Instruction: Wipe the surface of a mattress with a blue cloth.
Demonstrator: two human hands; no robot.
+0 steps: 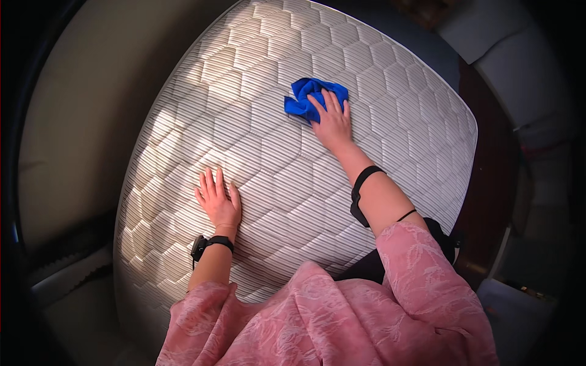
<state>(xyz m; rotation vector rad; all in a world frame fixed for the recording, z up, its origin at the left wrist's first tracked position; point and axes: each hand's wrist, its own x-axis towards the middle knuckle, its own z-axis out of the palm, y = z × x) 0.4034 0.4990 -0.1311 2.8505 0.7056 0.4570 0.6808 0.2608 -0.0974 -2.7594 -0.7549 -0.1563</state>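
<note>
A quilted, striped mattress (293,183) with a hexagon pattern and pale piping fills the middle of the view. On its upper part, my right hand (333,118) presses a crumpled blue cloth (304,98) against the fabric, the fingers spread over the cloth. My left hand (219,201) rests palm down on the mattress at the lower left, fingers apart and nothing held. A black wrist device (199,248) is strapped at the left wrist, and a black band (364,183) circles the right forearm. The cloth's underside is hidden.
Beige curtain-like fabric or panel (78,119) stands along the left side. A dark reddish-brown wooden surface (487,174) borders the mattress on the right. Beyond it are grey panels (526,68) and a pale translucent bin-like object (512,311). Sunlight patches fall across the mattress's left half.
</note>
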